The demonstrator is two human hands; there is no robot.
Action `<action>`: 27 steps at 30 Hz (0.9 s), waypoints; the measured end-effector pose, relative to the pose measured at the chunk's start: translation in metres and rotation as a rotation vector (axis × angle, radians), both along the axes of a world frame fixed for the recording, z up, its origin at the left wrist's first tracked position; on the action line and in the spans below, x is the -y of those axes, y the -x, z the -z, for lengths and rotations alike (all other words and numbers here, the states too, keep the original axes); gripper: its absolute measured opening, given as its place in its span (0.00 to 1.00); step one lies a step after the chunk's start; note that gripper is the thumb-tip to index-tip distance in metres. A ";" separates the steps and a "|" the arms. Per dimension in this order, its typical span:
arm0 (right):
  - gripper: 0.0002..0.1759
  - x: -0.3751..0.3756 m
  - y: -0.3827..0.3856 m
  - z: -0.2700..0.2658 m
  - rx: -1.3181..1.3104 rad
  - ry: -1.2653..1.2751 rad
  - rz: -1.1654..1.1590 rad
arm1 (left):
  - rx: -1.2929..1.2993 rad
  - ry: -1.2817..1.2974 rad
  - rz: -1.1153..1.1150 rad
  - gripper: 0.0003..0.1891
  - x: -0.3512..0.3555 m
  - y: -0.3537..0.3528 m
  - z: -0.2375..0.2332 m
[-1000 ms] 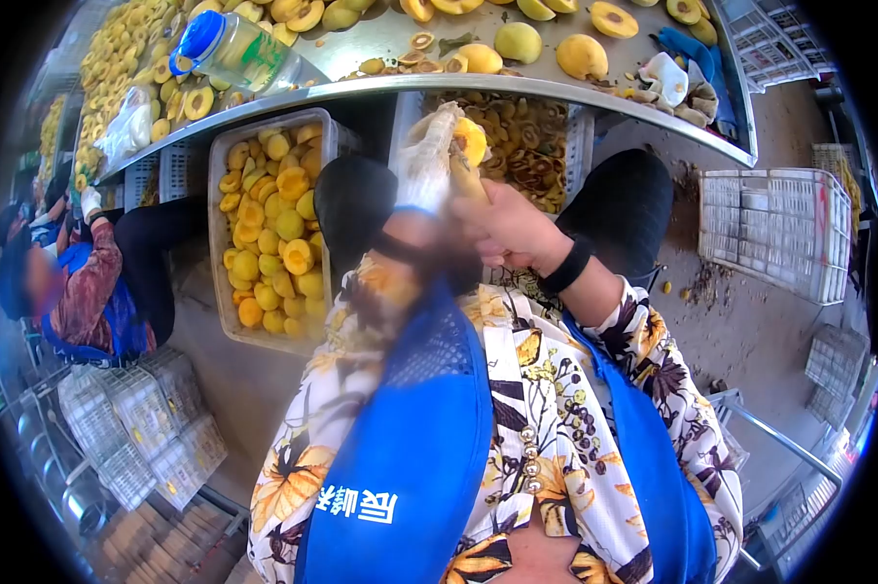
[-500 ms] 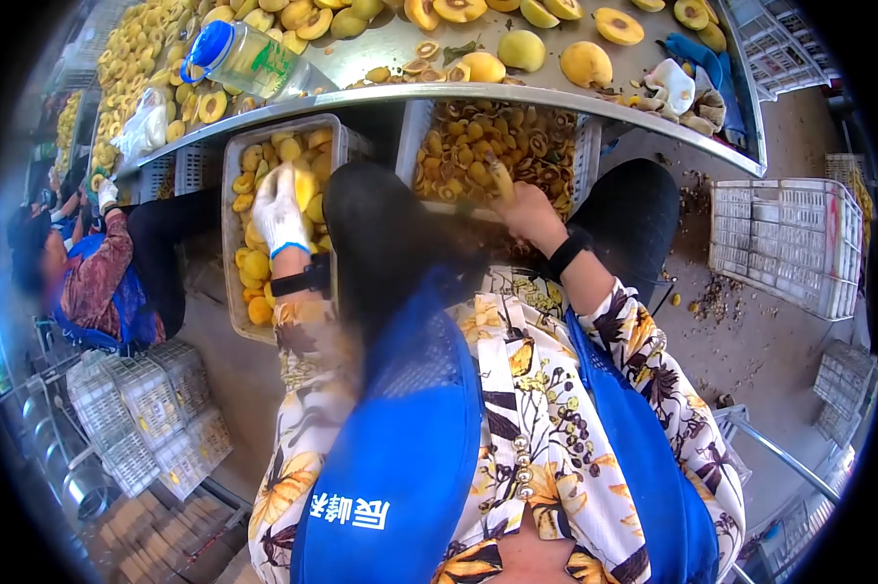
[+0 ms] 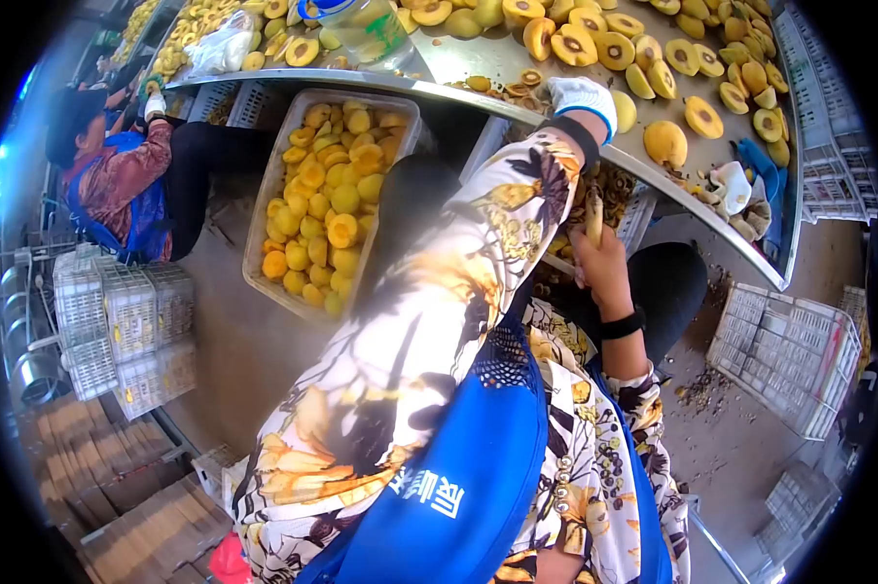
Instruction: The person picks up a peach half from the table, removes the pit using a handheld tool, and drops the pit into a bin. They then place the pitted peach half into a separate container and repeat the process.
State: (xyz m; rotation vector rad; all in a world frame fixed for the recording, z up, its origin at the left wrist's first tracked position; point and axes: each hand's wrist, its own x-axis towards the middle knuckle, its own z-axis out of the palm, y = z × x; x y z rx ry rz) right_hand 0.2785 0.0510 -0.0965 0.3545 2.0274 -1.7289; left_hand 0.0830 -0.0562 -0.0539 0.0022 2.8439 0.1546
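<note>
"From your head view, what is your left hand (image 3: 577, 100) doing?"
"It's in a white glove, out over the near edge of the worktop (image 3: 697, 195), close beside a whole yellow fruit (image 3: 625, 111). My fingers are partly hidden, so I can't tell how far open they are or whether they hold anything."
"And your right hand (image 3: 606, 271)?"
"Bare, and closed around the pale handle of a slim tool (image 3: 594, 216). I have it below that near edge, in front of an open crate (image 3: 639, 222) of fruit pieces under the worktop."
"Which way does the tool point?"
"Away from my body, up toward the near edge, its long axis running roughly straight out from my fist. Its tip is too small to make out."
"What's around you?"
"Halved fruits (image 3: 574, 45) lie along the far side of the worktop. A cloth (image 3: 729, 188) sits by its near right corner, and a tub (image 3: 256, 229) of yellow fruit stands to my left, below the worktop."
</note>
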 end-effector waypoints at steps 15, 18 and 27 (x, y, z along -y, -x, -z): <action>0.14 0.037 0.012 -0.057 -0.527 -0.357 -0.130 | 0.191 -1.904 -0.662 0.28 0.109 -0.091 -0.023; 0.14 0.047 0.015 -0.067 -0.476 -0.457 -0.191 | 0.080 -1.970 -0.714 0.28 0.102 -0.110 -0.009; 0.10 0.047 0.006 -0.067 -0.526 -0.549 -0.296 | 0.039 -1.892 -0.594 0.30 0.082 -0.129 -0.018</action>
